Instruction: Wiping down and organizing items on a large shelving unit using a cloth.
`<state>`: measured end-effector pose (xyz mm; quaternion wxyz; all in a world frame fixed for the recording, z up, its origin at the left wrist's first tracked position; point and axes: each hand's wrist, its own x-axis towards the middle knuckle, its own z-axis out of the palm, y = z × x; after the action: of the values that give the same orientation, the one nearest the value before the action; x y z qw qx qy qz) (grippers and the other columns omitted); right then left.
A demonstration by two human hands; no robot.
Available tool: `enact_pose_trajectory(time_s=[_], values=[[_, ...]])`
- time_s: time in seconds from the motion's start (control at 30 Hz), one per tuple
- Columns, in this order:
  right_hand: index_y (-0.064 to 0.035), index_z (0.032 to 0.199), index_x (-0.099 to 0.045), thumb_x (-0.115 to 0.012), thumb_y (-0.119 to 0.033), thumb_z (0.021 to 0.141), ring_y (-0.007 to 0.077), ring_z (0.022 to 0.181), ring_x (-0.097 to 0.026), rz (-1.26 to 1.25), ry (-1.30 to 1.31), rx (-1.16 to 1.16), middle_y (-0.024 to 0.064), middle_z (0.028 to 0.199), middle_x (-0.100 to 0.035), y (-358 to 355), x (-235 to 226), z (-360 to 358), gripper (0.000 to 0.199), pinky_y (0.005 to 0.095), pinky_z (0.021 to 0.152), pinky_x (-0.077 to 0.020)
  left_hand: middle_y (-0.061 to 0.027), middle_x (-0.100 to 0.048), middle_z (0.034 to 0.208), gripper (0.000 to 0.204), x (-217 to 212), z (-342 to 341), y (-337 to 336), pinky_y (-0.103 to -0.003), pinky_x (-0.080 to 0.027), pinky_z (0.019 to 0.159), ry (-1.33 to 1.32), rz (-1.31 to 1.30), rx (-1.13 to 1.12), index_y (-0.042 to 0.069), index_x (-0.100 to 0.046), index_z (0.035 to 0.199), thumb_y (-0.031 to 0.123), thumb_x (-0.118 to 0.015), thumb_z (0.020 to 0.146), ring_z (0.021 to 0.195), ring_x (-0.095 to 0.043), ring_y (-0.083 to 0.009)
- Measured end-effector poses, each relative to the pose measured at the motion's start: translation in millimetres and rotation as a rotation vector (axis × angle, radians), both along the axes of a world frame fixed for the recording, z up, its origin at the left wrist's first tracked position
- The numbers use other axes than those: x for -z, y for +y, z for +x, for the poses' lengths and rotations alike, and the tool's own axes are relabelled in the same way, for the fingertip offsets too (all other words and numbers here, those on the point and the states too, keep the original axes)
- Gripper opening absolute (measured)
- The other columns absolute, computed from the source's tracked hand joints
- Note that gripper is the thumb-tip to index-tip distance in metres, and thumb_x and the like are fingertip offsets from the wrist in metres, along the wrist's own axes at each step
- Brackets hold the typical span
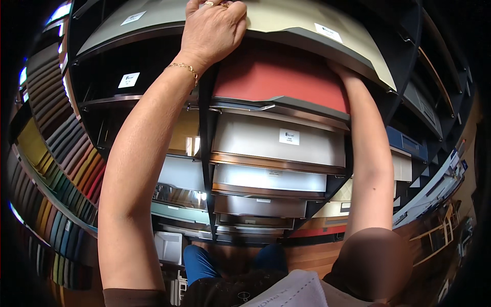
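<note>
Evidently tight quarters, up high

Left hand (215,28) curled inward, fingers bunched beside the cream panel (286,15); cannot tell whether gripping an edge. Right hand (339,69) beneath the same panel, at the right end of the red panel (281,77) just below; mostly hidden, so cannot tell whether wide or closed.

Conceivably a scrape there, from a dark, stepped rim close overhead. Likelier trouble, perhaps: a sudden drop of the cream panel onto the right forearm (371,143), from uneven support. Possibly also a snagged bracelet (192,70), from rubbing past the black upright (205,148).

Smooth panel faces in stacked tiers below, some with white labels (289,136). Coloured sample strips (84,169) along the left; wooden floor (317,258) underneath.
</note>
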<state>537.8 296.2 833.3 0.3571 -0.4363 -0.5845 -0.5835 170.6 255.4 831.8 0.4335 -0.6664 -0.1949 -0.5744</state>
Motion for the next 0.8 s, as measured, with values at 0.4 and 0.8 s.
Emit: enact_pose_trajectory(time_s=[0.4,0.8], values=[[-0.009,0.122,-0.057,-0.039,-0.032,0.093,0.0302,0.117,-0.053,-0.846,-0.009,-0.248,0.0167,0.124,-0.058,45,-3,-191,0.041,0.0356,0.101,-0.0396,-0.0073,-0.062,0.078,0.01,-4,8,-2,-0.048,-0.036,0.09,0.02,0.019,0.016,0.011,-0.055,0.077,0.021,-0.057,0.082,0.109,-0.053,-0.0272],[-0.0173,0.14,-0.041,-0.036,-0.037,0.09,0.0322,0.127,-0.044,-1.206,0.252,0.014,0.0152,0.139,-0.046,-99,10,-84,0.054,0.0346,0.108,-0.0321,-0.0063,-0.062,0.078,0.011,-2,2,-3,-0.047,-0.035,0.091,0.018,0.027,-0.051,0.011,-0.055,0.076,0.02,-0.058,0.082,0.11,-0.052,-0.027]])
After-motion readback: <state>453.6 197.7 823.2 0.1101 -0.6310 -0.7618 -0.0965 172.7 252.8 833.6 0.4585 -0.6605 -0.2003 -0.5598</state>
